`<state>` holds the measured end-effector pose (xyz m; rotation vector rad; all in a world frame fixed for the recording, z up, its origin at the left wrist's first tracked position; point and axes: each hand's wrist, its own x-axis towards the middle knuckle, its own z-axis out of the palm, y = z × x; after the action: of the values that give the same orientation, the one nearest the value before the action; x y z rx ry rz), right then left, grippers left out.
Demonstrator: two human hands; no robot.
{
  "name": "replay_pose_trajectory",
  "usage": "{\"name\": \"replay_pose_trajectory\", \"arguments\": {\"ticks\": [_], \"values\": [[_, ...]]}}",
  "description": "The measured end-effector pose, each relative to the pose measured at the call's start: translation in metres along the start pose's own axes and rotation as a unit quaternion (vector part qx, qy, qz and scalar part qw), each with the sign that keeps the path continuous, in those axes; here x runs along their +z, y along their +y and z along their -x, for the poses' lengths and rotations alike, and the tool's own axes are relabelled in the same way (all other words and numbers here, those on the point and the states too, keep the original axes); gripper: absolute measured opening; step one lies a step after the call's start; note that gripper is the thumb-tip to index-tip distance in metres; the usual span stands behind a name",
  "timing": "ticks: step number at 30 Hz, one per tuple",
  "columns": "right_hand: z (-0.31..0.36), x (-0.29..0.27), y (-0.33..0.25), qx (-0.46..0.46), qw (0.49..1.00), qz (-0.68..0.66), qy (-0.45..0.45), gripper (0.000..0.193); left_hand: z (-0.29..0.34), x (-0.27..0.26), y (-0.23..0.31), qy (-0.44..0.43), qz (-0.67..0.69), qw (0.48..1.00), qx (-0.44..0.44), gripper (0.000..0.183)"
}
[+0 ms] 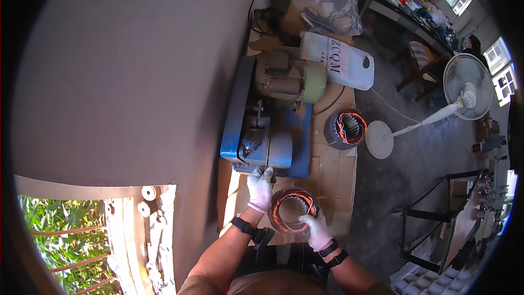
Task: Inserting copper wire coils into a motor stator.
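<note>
My left hand [260, 188], in a pale glove, is raised by the front edge of a blue machine [280, 155]. Its fingers are pinched together, and what lies between them is too small to make out. A motor stator [279, 219] wound with orange-red wire sits just in front of me, its round bore facing up. My right hand [317, 230], gloved too, grips the stator's near right rim, thumb toward the bore. A second stator [334, 130] with similar windings stands farther off, right of the machine.
The machine carries a green-ended electric motor [312, 82]. Flattened cardboard [338, 180] lies under it. Behind are a white plastic bag [341, 61] and a clear bag [341, 15]. A standing fan [380, 139] and a black-framed rack [431, 214] are to the right; a wall [125, 76] rises left.
</note>
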<state>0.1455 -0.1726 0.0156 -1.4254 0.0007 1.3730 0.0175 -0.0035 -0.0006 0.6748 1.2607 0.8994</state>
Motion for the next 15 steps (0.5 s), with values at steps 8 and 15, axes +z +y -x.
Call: {"name": "replay_pose_trajectory", "arguments": {"ticks": [8,15], "values": [[0.006,-0.023,-0.002,0.027,0.999,0.014,-0.036,0.054,0.052,-0.027,-0.003,-0.071,-0.052,0.995,0.041,0.017],[0.022,-0.068,0.017,0.046,0.999,-0.004,0.003,0.052,0.077,-0.010,-0.007,-0.159,-0.066,0.985,0.023,0.019]]}}
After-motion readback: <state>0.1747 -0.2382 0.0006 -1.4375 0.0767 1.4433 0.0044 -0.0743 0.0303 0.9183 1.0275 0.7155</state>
